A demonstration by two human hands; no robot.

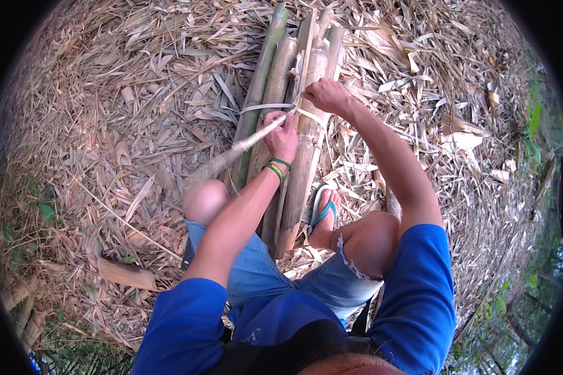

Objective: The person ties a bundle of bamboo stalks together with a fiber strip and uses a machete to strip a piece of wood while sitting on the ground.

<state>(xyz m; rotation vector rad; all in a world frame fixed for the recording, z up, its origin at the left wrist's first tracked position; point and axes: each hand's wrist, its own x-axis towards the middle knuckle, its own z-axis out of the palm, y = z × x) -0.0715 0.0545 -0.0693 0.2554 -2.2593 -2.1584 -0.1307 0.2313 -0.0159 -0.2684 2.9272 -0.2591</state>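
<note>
A bundle of several bamboo poles (275,75) lies on the ground ahead of me, between my knees. A pale flat strip (266,107) wraps across the bundle. My left hand (281,134) grips one end of that strip, which is blurred and trails off to the left. My right hand (327,95) rests on top of the bundle, fingers closed on the strip's other part. Green bands circle my left wrist.
Dry bamboo leaves and husks (137,112) cover the ground all around. My foot in a teal flip-flop (323,212) sits beside the poles. Short bamboo pieces (22,306) lie at lower left. Green plants (532,125) grow at the right edge.
</note>
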